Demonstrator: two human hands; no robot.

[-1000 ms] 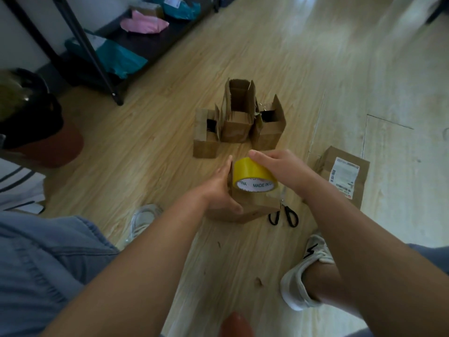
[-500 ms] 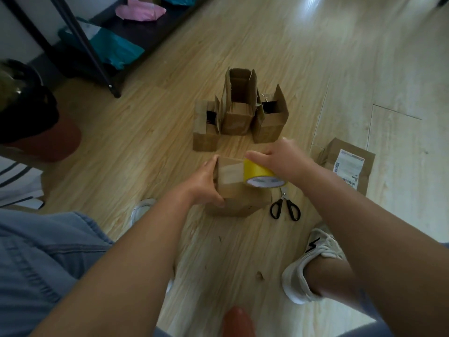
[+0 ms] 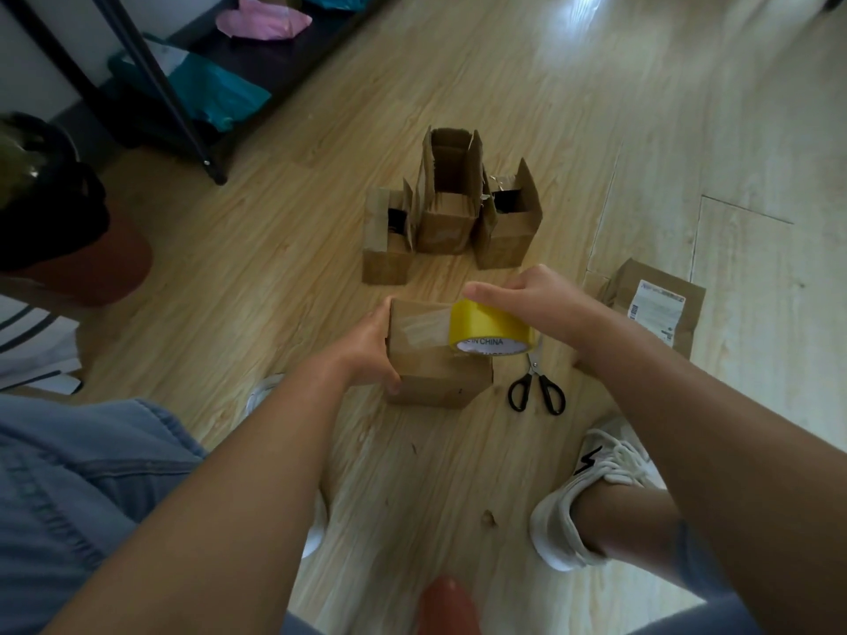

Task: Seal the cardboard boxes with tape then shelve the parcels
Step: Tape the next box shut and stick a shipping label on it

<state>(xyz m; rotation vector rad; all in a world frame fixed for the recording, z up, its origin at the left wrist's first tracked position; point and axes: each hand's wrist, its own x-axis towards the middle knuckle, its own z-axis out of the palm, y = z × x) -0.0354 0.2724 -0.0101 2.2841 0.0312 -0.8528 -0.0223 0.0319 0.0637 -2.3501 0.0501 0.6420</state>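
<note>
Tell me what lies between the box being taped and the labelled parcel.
Black-handled scissors lie between the box and the labelled parcel, seen in the head view.

Under the fingers (image 3: 486, 293) of the right hand (image 3: 543, 299), the tape roll (image 3: 490, 326) is yellow, its white core lettered in black. The box (image 3: 435, 382) in the left hand (image 3: 366, 350) is plain brown. Right of the fingers, the scissors (image 3: 536, 392) have black handles.
</note>
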